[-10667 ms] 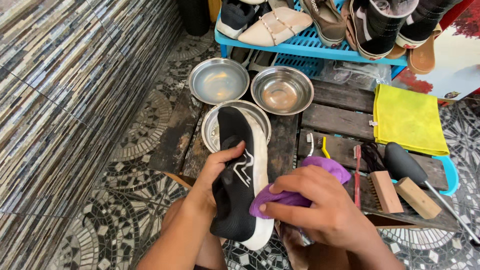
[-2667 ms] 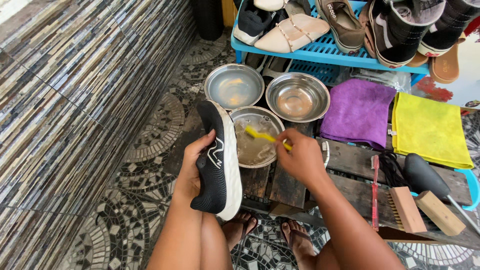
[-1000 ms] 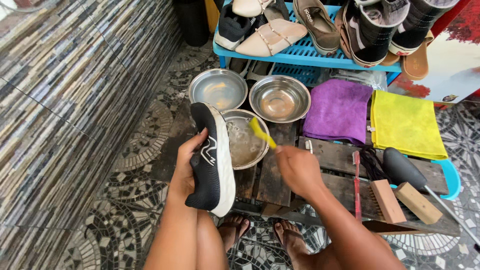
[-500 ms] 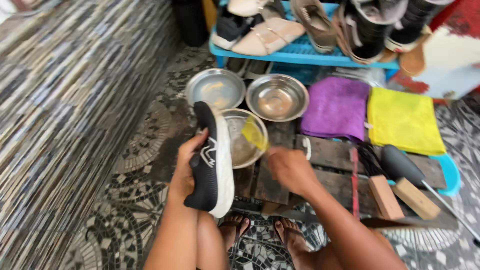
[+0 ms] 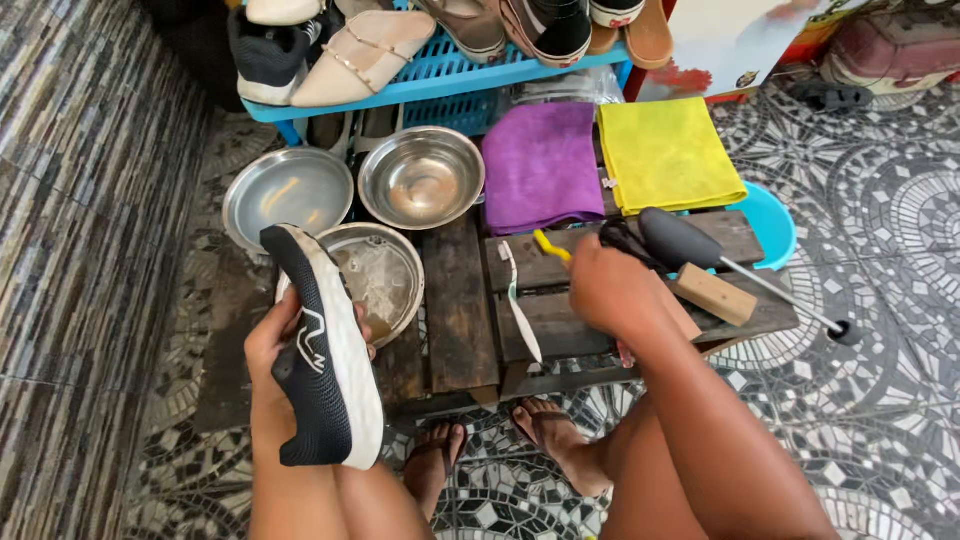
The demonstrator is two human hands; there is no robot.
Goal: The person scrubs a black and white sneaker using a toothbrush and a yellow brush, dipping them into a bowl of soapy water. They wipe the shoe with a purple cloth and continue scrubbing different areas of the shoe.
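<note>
Left hand: your left hand is gripping the black sneaker, holding it on its side above your knee, beside the nearest steel bowl.
Right hand: your right hand is closing around the yellow brush, hovering over the wooden pallet.
Nearby: a white toothbrush is lying just left of that hand; the purple cloth and yellow cloth are lying beyond.
</note>
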